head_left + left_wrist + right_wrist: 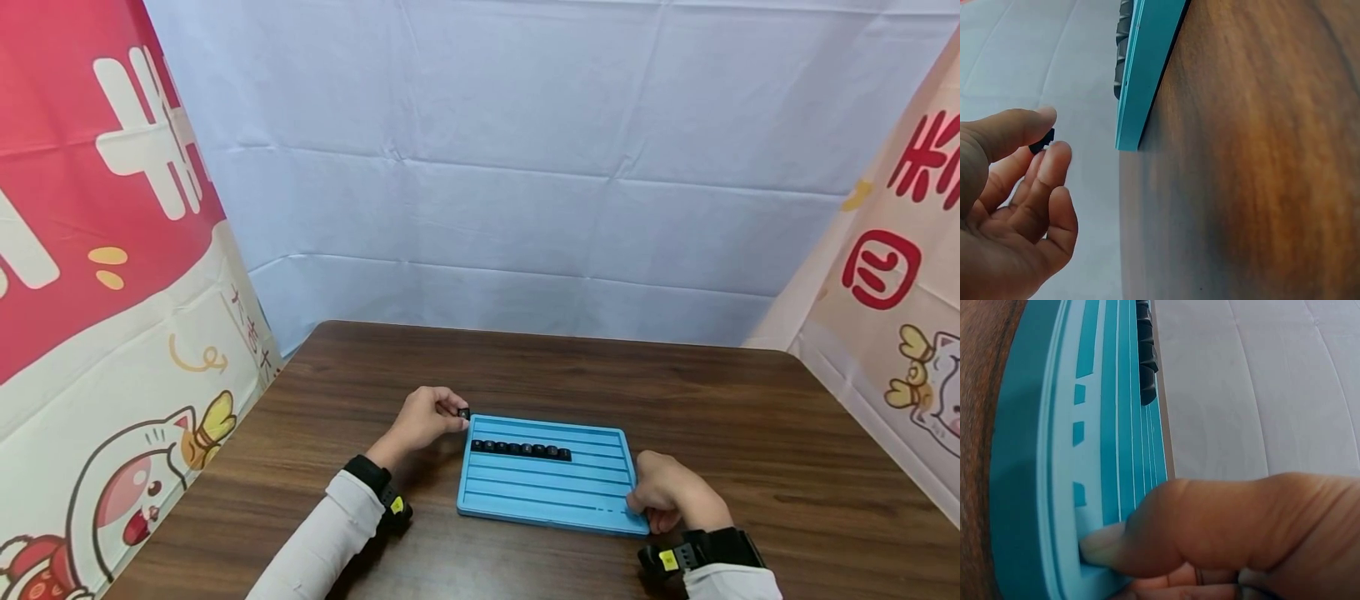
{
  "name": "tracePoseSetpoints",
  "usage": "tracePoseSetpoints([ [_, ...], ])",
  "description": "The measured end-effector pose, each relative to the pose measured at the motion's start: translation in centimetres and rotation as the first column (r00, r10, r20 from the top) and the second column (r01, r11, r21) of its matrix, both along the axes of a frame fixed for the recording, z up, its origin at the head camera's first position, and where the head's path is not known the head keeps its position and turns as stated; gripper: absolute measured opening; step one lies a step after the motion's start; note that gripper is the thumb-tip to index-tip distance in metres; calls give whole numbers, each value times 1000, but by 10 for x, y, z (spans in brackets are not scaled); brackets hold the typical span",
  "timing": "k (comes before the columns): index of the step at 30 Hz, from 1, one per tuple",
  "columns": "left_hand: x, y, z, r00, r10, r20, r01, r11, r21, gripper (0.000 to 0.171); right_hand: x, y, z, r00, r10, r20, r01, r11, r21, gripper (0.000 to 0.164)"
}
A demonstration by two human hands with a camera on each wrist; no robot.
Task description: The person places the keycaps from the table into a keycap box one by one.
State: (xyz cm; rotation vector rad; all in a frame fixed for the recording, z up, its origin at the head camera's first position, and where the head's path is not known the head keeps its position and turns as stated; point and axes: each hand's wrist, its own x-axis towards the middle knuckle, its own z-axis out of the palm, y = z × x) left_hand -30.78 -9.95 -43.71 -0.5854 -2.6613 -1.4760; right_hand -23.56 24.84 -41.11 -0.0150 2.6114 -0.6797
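A light blue ridged tray [525, 492] lies on the table. Along one of its upper grooves runs a row of several black keycaps [521, 450], starting from the left side. My left hand [423, 419] is just off the tray's far left corner, pinching a single black keycap [1041, 142] between thumb and fingertips. At the near right corner, my right hand [675, 487] grips the tray, its thumb [1107, 545] pressed inside the rim. The other right fingers are mostly hidden behind the thumb and corner.
The brown wooden table [360, 358] surrounds the tray. A pale blue cloth [510, 208] hangs behind it, with printed banners [172, 333] at the left and right sides. Both wrists wear black bands with camera units [393, 508].
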Motion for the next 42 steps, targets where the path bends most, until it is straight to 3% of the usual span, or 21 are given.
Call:
tracePoseSetpoints([
  [6,-1,1,1,1000,-18,-11,18,1000,5,17,0,0,0,1000,-1,3,1,1000,4,14],
  [15,-3,2,0,994,-106,-4,105,994,-6,15,1,0,-1,1000,-6,-19,6,1000,-8,14],
  [28,-3,3,-2,991,-132,-4,132,991,-29,11,1,2,-1,1000,-3,-20,3,1000,-7,15],
  [42,-3,31,5,987,-159,-20,157,985,-67,16,-1,3,-1,1000,-7,-8,7,1000,-4,13],
])
